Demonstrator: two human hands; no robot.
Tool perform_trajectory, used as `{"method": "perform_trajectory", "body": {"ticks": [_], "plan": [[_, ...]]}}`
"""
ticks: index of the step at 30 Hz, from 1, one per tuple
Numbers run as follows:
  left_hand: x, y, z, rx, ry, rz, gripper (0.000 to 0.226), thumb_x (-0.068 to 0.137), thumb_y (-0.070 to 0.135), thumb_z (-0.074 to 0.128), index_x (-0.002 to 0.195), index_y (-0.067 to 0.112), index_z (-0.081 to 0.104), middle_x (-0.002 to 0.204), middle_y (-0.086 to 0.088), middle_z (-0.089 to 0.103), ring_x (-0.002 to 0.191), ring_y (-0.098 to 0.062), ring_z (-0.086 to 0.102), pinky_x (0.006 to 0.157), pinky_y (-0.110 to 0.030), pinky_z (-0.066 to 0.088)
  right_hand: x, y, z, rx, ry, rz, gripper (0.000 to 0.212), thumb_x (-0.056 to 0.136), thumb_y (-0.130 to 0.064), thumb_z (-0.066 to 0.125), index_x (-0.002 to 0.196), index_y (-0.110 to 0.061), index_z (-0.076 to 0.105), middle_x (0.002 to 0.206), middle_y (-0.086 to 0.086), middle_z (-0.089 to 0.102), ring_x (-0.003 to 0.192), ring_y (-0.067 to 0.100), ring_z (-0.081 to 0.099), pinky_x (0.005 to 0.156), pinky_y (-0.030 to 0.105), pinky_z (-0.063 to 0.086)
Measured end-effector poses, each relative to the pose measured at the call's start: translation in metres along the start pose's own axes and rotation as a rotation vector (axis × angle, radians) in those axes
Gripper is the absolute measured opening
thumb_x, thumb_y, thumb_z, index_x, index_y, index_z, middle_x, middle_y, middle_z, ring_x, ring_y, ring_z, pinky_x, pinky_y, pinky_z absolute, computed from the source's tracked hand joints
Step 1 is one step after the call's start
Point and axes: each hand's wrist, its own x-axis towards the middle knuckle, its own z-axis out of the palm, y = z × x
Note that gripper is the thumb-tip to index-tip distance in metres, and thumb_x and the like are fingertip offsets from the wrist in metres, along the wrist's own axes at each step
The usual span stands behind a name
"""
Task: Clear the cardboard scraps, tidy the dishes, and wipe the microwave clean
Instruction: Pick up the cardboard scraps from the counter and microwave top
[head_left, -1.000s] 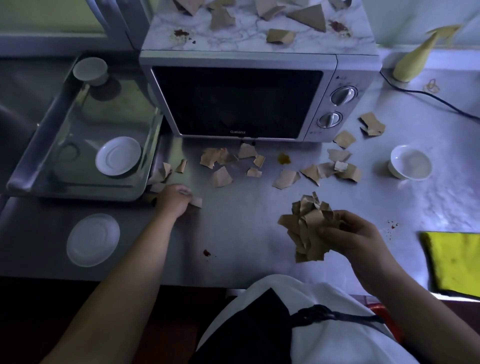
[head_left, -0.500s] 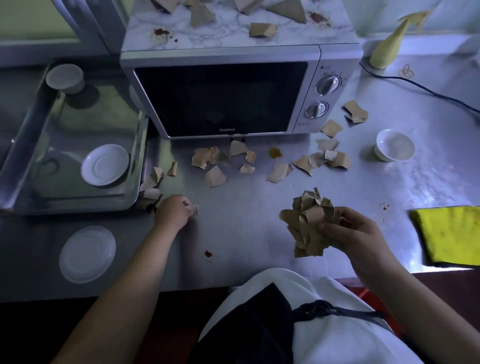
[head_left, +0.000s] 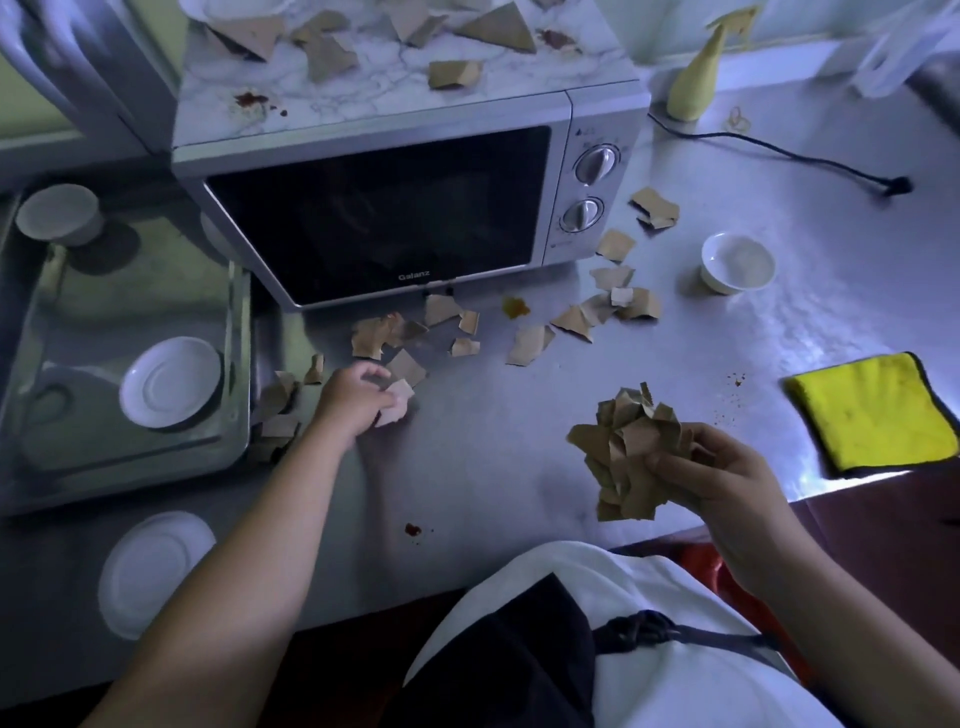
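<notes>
The fingers (head_left: 373, 372) of the left hand (head_left: 350, 402) are curled down onto the worktop (head_left: 493, 457) and pinch a pale cardboard scrap (head_left: 397, 404) lying near the front left corner of the microwave (head_left: 374, 218). The fingers (head_left: 675, 463) of the right hand (head_left: 722, 470) are closed round a thick bundle of scraps (head_left: 626, 447), held up over the near part of the worktop. Just beyond the left hand, loose scraps (head_left: 530, 344) lie scattered in a band along the foot of the microwave and up past its two dials. A small heap of scraps (head_left: 278, 421) lies against the rim of the metal tray (head_left: 240, 332) to the hand's left. An orange stain (head_left: 515, 307) sits among the loose scraps, and a red spot (head_left: 413, 529) marks the worktop between the two forearms. The microwave door is shut; its marbled top carries further torn pieces (head_left: 332, 60) and a reddish smear (head_left: 250, 98). The tray holds a white saucer (head_left: 171, 382) and, at its far corner, a white cup (head_left: 60, 213); I cannot tell which way up the cup stands. A second saucer (head_left: 156, 571) lies on the worktop nearer than the tray. To the right of the microwave stands a small white bowl (head_left: 737, 262), with a yellow cloth (head_left: 872, 410) at the near right edge. A yellow spray bottle (head_left: 693, 83) and a black cord (head_left: 779, 151) are towards the back.
</notes>
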Motion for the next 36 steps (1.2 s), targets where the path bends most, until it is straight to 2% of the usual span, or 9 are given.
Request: {"method": "perform_trajectory", "body": {"ticks": [3,7,13,16,20,23,27,32,36], "plan": [[0.020,0.017,0.008,-0.034,0.032,0.022,0.034,0.072,0.005,0.079,0.098,0.024,0.065,0.099,-0.002,0.068,0.084,-0.021,0.064,0.068,-0.026,0.045,-0.006,0.007,-0.004,0.043,0.038,0.000,0.019,0.085,0.007,0.066,0.100,-0.003,0.071,0.098,0.021,0.074,0.091,0.043,0.071,0.083,0.051,0.059],[0.037,0.024,0.020,0.201,0.065,-0.005,0.040,0.074,0.007,0.080,0.111,0.013,0.067,0.111,-0.007,0.068,0.100,-0.028,0.065,0.082,-0.032,0.050,-0.016,0.013,-0.012,0.100,0.098,-0.022,0.019,0.082,0.010,0.066,0.094,-0.004,0.072,0.095,0.025,0.073,0.085,0.041,0.071,0.078,0.049,0.060],[0.033,0.028,0.022,0.420,0.066,-0.009,0.022,0.073,0.017,0.083,0.076,0.021,0.062,0.102,-0.009,0.072,0.093,-0.031,0.066,0.077,-0.034,0.052,-0.028,0.022,-0.023,0.176,0.154,-0.009,0.019,0.082,0.006,0.066,0.098,-0.003,0.071,0.097,0.025,0.074,0.085,0.041,0.072,0.074,0.045,0.061],[0.024,0.031,0.023,0.437,0.043,0.028,0.022,0.077,0.013,0.077,0.073,0.021,0.057,0.098,-0.008,0.070,0.080,-0.026,0.061,0.064,-0.029,0.044,-0.028,0.021,-0.023,0.197,0.164,-0.002,0.019,0.081,0.006,0.067,0.099,0.000,0.070,0.097,0.025,0.073,0.085,0.041,0.071,0.075,0.045,0.061],[-0.014,0.058,0.032,0.008,-0.201,0.057,0.027,0.076,-0.005,0.078,0.097,0.007,0.065,0.097,-0.010,0.070,0.087,-0.023,0.062,0.068,-0.026,0.052,-0.023,0.020,-0.019,0.182,0.185,0.014,0.018,0.084,0.010,0.065,0.096,-0.002,0.071,0.094,0.025,0.073,0.082,0.040,0.070,0.080,0.051,0.057],[-0.074,0.094,0.041,-0.395,-0.515,0.163,0.028,0.069,-0.002,0.082,0.090,0.014,0.073,0.083,-0.001,0.074,0.082,-0.018,0.068,0.064,-0.017,0.055,-0.018,0.017,-0.015,0.171,0.192,0.038,0.019,0.085,0.011,0.064,0.096,-0.002,0.071,0.090,0.023,0.075,0.079,0.037,0.071,0.075,0.044,0.059],[-0.144,0.125,0.068,-0.470,-0.767,0.324,0.028,0.066,0.014,0.088,0.088,0.028,0.079,0.089,0.001,0.077,0.083,-0.012,0.073,0.074,-0.022,0.056,-0.009,0.011,-0.005,0.142,0.124,0.051,0.015,0.085,0.010,0.064,0.093,0.002,0.074,0.092,0.028,0.073,0.079,0.039,0.072,0.073,0.040,0.061],[-0.171,0.130,0.107,-0.192,-0.438,0.450,0.016,0.078,0.023,0.084,0.090,0.029,0.074,0.083,0.016,0.073,0.082,-0.008,0.070,0.079,-0.030,0.061,-0.003,-0.003,0.003,0.150,-0.041,0.030,0.020,0.072,-0.010,0.077,0.092,-0.003,0.078,0.091,0.027,0.073,0.079,0.039,0.073,0.068,0.032,0.060],[-0.165,0.126,0.106,-0.079,-0.214,0.552,0.021,0.076,0.027,0.085,0.079,0.036,0.066,0.099,0.014,0.059,0.101,-0.008,0.055,0.078,-0.012,0.045,-0.001,-0.004,-0.002,0.158,-0.159,0.059,0.024,0.082,0.005,0.066,0.103,-0.002,0.076,0.103,0.028,0.072,0.094,0.042,0.072,0.081,0.037,0.061]]}}
